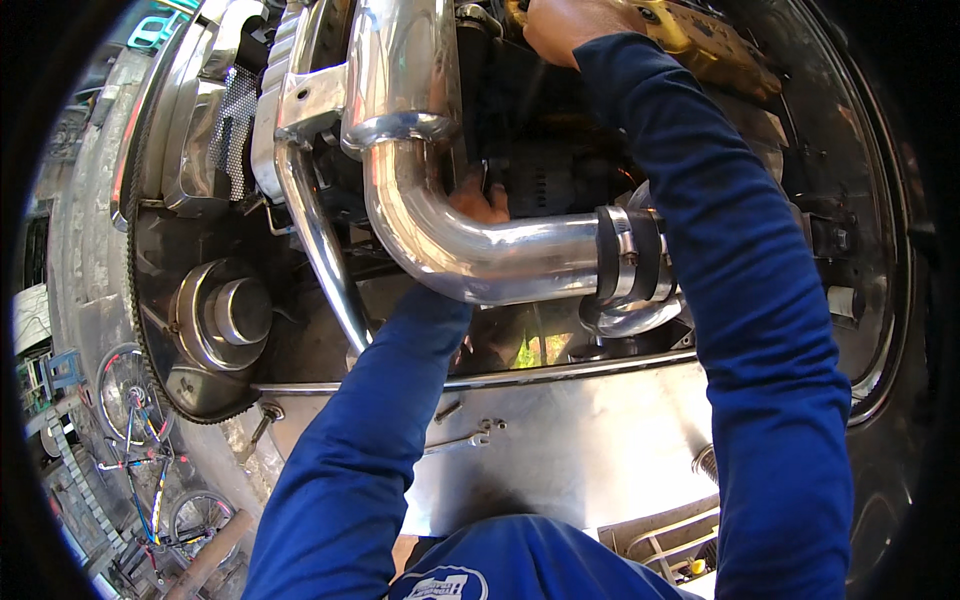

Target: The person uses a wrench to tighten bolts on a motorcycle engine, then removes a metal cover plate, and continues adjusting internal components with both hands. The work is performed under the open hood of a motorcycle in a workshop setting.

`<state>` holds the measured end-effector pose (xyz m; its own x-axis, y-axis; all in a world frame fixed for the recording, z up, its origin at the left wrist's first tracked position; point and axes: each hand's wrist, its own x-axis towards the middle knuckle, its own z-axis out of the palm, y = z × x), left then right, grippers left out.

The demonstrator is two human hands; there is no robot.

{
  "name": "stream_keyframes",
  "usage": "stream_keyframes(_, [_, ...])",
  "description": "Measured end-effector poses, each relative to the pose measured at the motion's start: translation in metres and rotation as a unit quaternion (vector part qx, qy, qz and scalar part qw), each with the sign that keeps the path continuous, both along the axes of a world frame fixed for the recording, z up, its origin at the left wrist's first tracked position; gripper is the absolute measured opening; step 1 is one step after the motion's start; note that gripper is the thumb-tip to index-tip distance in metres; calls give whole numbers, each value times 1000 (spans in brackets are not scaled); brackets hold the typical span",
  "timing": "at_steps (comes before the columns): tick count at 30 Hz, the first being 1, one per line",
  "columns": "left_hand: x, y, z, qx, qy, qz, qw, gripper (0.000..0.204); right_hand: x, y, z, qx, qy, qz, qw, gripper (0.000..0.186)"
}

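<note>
A large polished metal pipe [430, 230] bends across the engine bay. My left hand [480, 200] reaches under it and shows just behind the bend. Its fingers look bent around a small shiny piece that I cannot make out, beside a dark finned engine part [545, 185]. The pipe hides the wrist. At the top edge, my right hand [575, 28] rests against a gold-coloured engine cover [710, 45]; its fingers are cut off by the frame. Two clamps [625, 250] circle dark sleeves at the pipe's right end, close to my right forearm.
A wrench [460, 442] and a few small fasteners [492, 425] lie on the silver panel in front of me. A thinner chrome tube [320, 240] and a round metal canister [225, 315] stand at left. Bicycles [150, 450] are on the ground beyond.
</note>
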<state>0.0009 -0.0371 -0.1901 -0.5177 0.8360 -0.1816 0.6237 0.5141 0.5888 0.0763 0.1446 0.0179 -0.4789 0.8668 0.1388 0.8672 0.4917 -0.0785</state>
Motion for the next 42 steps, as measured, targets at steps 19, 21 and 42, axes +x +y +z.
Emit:
stream_keyframes(19, [10, -1, -61, 116, 133, 24, 984, 117, -4, 6, -16, 63, 127, 48, 989, 28])
stream_keyframes(21, [9, -5, -75, 151, 98, 34, 983, 117, -3, 8, -17, 29, 64, 20, 997, 28])
stream_keyframes(42, [7, -19, -100, 243, 136, -25, 960, 84, -3, 8, -6, -26, -62, 5, 998, 38])
